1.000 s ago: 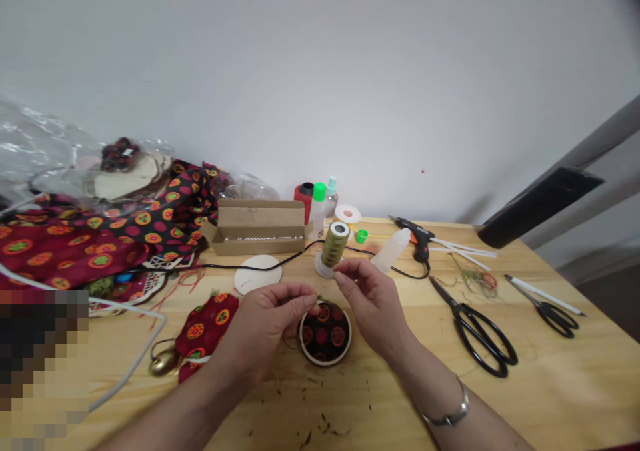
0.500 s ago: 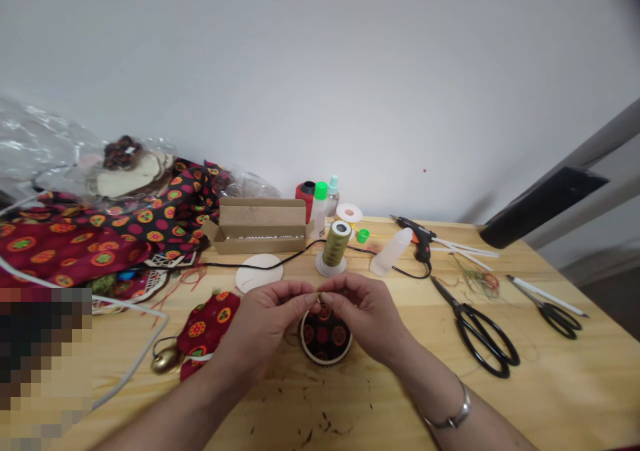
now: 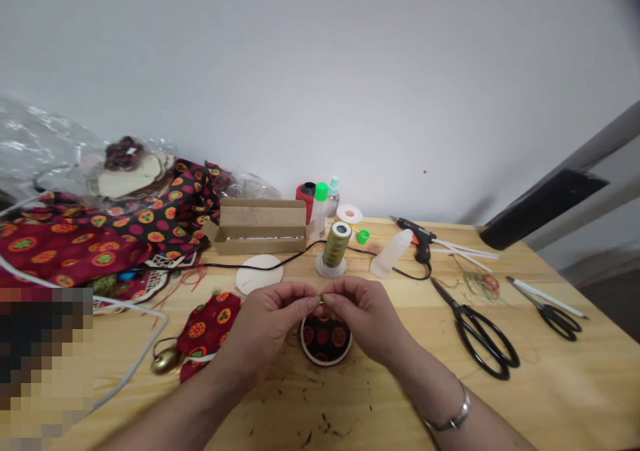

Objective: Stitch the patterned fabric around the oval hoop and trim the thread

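Note:
My left hand (image 3: 274, 323) and my right hand (image 3: 367, 318) meet at the fingertips above a small round piece covered in dark patterned fabric (image 3: 325, 341) with a pale rim. Each hand is closed in a pinch between thumb and fingers. A tiny gold-coloured thing shows between the thumb tips, too small to name. The top edge of the round piece is hidden under my thumbs. Just beyond my fingers stands a spool of olive-green thread (image 3: 337, 246).
Large scissors (image 3: 483, 334), smaller scissors (image 3: 555, 318) and a glue gun (image 3: 420, 238) lie to the right. Behind are an opened cardboard box (image 3: 263, 238) and a white bottle (image 3: 393, 254). At left sit red patterned fabric (image 3: 210, 324), a brass bell (image 3: 166, 359) and a white cable (image 3: 135, 371).
My fingertips have shifted very slightly together over the top of the round piece, and both hands stay pinched. Everything else looks the same.

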`<state>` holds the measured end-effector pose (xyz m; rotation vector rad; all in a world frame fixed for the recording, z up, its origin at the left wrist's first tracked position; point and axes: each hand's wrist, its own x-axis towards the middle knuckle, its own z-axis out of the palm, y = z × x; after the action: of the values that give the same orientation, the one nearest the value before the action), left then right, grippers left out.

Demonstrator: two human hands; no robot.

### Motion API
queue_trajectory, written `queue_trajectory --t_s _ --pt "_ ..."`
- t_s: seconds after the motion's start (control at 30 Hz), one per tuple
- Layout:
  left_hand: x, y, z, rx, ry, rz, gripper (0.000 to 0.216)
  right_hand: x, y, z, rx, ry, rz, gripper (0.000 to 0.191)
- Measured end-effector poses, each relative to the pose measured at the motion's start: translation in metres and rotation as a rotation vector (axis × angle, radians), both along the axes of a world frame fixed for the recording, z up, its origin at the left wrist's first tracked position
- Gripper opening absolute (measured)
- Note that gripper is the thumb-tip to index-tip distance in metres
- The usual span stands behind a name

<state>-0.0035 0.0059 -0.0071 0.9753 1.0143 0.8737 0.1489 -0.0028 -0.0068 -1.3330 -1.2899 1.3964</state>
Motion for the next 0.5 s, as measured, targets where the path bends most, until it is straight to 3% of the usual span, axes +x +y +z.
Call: queue_trajectory --t_s 0.17,0.5 --pt "0.0006 -0.0004 0.0002 -0.038 -0.071 -0.052 0.01 0.0002 0.0036 0.0012 -0.144 0.135 0.033 0.014" --pt "0.0005 -0.0007 0.0027 0.01 -0.007 -0.013 0.007 0.0027 0.0037 -0.0014 -0.151 0.146 0.056 0.017"
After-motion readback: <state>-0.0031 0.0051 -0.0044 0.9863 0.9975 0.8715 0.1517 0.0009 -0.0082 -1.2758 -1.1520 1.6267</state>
